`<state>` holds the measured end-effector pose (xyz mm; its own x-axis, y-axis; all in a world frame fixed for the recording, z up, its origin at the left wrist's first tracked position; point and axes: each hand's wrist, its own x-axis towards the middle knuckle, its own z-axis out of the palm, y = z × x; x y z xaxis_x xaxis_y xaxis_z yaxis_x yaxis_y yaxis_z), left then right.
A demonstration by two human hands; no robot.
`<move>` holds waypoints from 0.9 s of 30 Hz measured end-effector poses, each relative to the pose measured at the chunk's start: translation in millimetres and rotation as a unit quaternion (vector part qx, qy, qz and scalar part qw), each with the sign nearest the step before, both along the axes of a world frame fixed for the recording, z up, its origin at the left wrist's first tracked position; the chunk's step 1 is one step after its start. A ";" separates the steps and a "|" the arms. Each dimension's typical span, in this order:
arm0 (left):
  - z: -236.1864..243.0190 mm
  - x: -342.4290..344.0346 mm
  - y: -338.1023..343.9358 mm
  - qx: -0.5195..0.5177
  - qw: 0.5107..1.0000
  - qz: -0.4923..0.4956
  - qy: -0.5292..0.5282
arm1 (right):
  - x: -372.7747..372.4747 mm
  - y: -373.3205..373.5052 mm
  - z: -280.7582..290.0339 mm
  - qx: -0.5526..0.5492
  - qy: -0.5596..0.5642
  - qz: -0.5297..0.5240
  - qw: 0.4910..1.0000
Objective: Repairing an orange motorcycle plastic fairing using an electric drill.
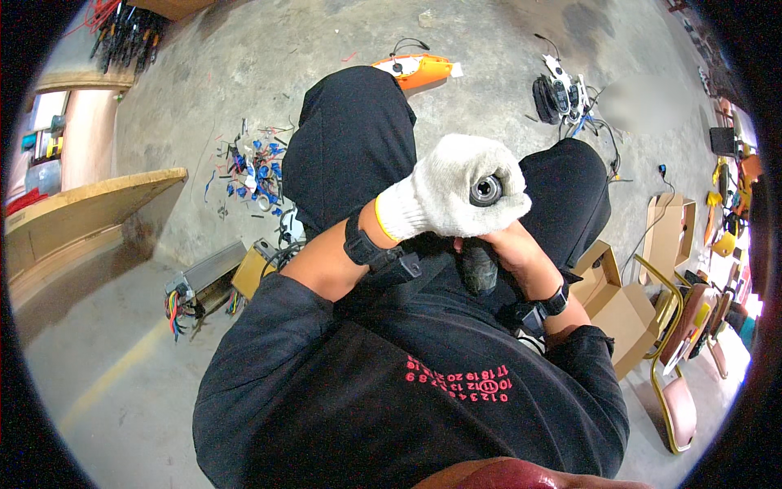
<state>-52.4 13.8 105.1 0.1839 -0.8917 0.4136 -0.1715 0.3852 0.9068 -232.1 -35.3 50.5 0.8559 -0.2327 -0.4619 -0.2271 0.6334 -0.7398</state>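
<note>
My left hand point(468, 183), in a white knitted glove, is closed around the round front end of a dark power drill point(485, 191). Its ring-shaped chuck points up out of the fist, with a hole in its middle. Below the glove, a black rounded part point(479, 270), apparently of the same drill, sticks out toward my body. My bare right hand point(507, 244) is just under the left one, beside that black part. A fingertip shows on the part's other side, so the hand seems wrapped round it; the glove hides most of its fingers.
Blue and black scraps point(257, 173) litter the floor at left, near a metal box point(204, 277) with coloured wires. Ahead lie an orange-and-white shell point(423, 72) and a white device point(562, 94) with cables. Opened cardboard boxes point(623, 318) and a gold-framed chair point(678, 407) are at right.
</note>
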 end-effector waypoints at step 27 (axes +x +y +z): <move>-319.1 53.8 -44.3 0.537 0.752 -0.047 -0.378 | -58.9 -66.8 63.1 -0.044 -0.030 -0.334 0.941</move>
